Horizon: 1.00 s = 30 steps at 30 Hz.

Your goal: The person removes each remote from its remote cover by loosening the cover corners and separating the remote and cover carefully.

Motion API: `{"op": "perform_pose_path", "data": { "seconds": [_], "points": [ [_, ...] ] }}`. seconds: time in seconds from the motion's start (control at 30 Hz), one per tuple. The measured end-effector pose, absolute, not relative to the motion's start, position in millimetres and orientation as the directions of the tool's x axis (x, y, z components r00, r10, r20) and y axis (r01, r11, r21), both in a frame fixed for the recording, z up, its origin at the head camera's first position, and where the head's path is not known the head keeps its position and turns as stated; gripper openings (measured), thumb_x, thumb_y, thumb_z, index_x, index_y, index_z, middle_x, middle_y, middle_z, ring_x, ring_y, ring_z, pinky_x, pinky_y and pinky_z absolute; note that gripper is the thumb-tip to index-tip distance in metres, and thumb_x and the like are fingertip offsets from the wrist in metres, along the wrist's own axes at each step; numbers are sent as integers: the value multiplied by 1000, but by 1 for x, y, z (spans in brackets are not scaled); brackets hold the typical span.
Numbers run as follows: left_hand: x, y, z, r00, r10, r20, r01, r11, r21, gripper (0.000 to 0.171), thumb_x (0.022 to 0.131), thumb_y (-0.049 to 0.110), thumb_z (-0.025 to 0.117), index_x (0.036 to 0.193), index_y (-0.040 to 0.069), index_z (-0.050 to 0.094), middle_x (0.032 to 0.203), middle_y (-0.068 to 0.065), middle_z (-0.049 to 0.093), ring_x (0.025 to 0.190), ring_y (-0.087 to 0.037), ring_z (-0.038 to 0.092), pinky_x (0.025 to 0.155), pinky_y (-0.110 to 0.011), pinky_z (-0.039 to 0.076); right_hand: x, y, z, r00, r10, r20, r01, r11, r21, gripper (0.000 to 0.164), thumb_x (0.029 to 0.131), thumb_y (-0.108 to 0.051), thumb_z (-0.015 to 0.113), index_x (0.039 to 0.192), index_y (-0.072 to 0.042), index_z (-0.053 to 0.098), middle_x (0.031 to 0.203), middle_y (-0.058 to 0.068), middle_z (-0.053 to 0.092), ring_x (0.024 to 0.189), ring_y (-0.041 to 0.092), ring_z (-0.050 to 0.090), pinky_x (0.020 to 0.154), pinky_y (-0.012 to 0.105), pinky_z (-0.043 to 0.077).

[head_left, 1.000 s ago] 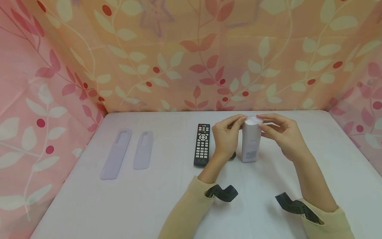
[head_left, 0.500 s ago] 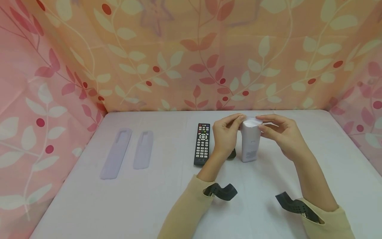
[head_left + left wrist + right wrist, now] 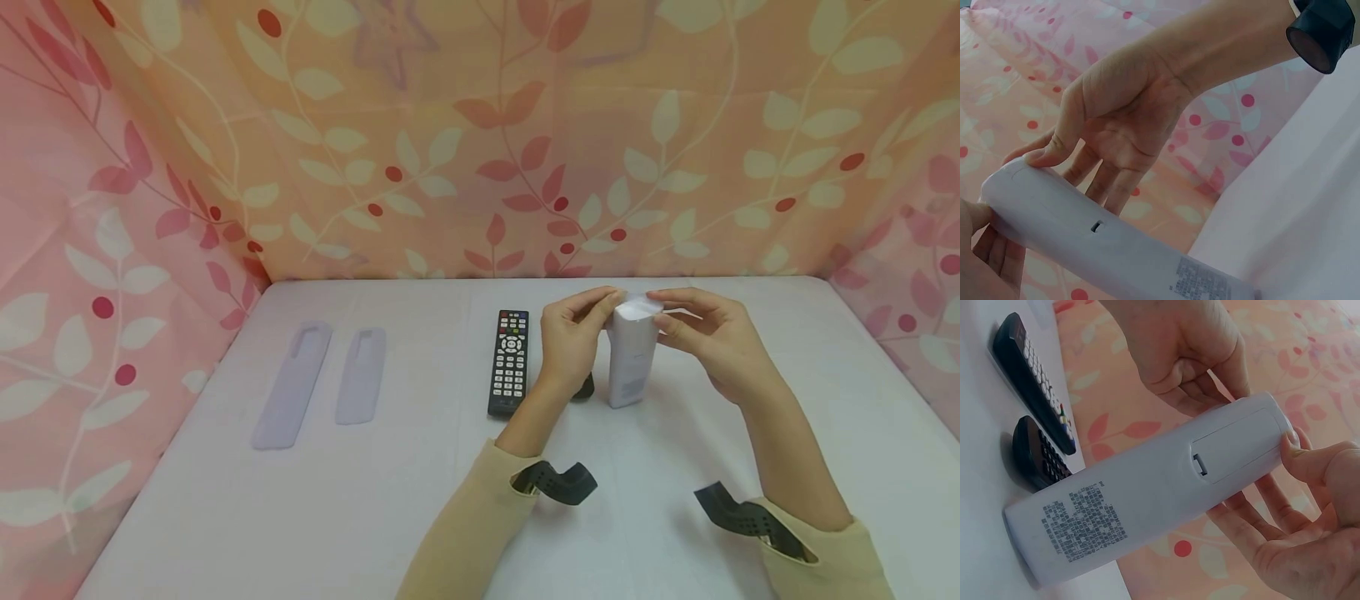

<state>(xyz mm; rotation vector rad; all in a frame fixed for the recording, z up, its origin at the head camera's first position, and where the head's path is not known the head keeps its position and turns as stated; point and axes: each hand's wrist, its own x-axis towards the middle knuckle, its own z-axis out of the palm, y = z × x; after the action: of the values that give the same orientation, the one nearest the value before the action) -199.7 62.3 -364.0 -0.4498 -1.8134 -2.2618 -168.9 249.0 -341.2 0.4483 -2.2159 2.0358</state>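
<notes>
A white remote control (image 3: 632, 362) stands on end on the table, its back towards me. The battery cover (image 3: 1241, 444) and a printed label (image 3: 1085, 522) show on that back. My left hand (image 3: 567, 343) pinches its top left corner between thumb and fingers. At the top right corner, my right hand (image 3: 708, 340) grips it, with the thumb (image 3: 1294, 453) on the end of the back. A glossy, clear-looking surface covers the top end between both hands.
Left of my left hand lies a black remote (image 3: 509, 362) with white buttons. Another dark remote (image 3: 585, 387) is partly hidden behind that hand. Two pale lilac translucent sleeves (image 3: 292, 387) with slots lie on the white table (image 3: 300, 525). Patterned cloth (image 3: 480, 150) closes the back and sides.
The white remote turns and tilts slightly, its top shifting a little to the right with both hands still at its top corners.
</notes>
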Motion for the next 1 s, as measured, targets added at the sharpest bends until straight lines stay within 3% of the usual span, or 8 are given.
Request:
{"op": "perform_pose_path", "data": {
  "seconds": [0.23,0.4,0.67,1.0],
  "points": [
    [-199,60,-362,-938,49,344,323,-239,916,21,102,6,69,114,-9,77,112,-24,77,87,0,68,81,-20,60,-170,247,-344,-941,-134,310,-321,77,-944,34,100,7,66,126,-12,77,120,-10,70,102,3,71,83,18,60],
    [-199,58,-363,-924,106,368,336,-236,912,27,92,2,80,117,-6,77,112,-22,77,88,-3,72,86,-24,62,-171,245,-348,-932,-94,351,-353,12,-935,34,99,10,65,126,-7,77,114,-7,71,98,5,72,82,19,61],
    [-199,55,-361,-924,108,366,343,-186,921,31,87,2,85,117,-4,78,115,-19,77,93,-8,75,88,-25,61,-172,229,-352,-934,75,350,-351,-3,-936,31,98,11,66,119,-7,81,106,-11,76,98,2,73,77,18,61],
    [-200,56,-359,-932,112,346,313,-235,920,28,86,-4,84,114,-7,77,111,-22,77,90,-8,75,86,-27,63,-172,217,-353,-913,219,344,-363,-51,-930,29,101,6,64,103,-13,85,97,-10,80,86,3,70,74,19,61]
  ]
}}
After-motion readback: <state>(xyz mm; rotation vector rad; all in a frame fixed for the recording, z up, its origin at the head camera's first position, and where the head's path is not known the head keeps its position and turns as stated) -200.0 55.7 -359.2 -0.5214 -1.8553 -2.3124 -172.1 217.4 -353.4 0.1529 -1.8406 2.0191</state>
